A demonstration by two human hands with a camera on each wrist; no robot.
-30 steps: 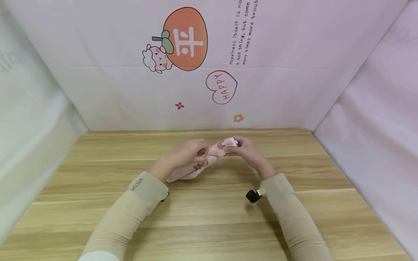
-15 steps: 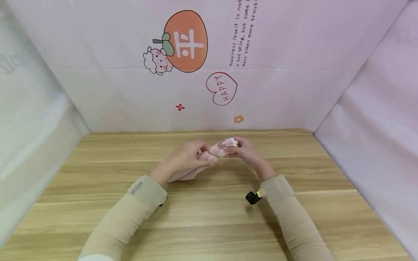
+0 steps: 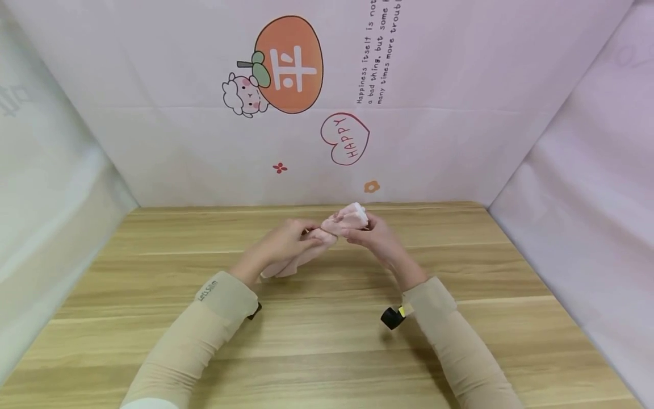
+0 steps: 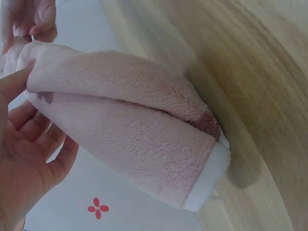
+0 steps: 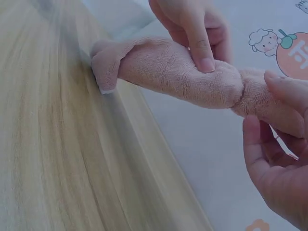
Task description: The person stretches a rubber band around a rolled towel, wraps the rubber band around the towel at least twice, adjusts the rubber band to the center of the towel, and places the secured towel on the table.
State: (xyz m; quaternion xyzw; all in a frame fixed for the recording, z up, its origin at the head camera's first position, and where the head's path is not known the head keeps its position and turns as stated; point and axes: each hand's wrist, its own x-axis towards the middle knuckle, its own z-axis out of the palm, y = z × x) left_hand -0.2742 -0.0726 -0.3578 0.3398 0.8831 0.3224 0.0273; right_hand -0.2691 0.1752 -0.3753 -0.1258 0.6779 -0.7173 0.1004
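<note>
A pink towel (image 3: pixel 347 221) with darker printed patches and white edging is rolled lengthwise and held aslant over the table. A thin dark band (image 5: pixel 242 90) cinches it near the middle. My left hand (image 3: pixel 283 241) grips the roll left of the band, thumb on one side and fingers behind. On the band's other side, my right hand (image 3: pixel 378 236) holds the shorter end between thumb and fingers. The long loose end (image 4: pixel 144 139) flares out past my left hand, close over the tabletop in the left wrist view.
Light wood-grain table (image 3: pixel 327 341) lies under both arms. A white printed cloth backdrop (image 3: pixel 204 153) stands at its far edge, with white cloth side walls (image 3: pixel 577 187). A small black device (image 3: pixel 392 318) hangs at my right wrist.
The short end of the towel has tipped up and back, and my right hand has shifted slightly left. My left fingers have closed in around the roll beside the band.
</note>
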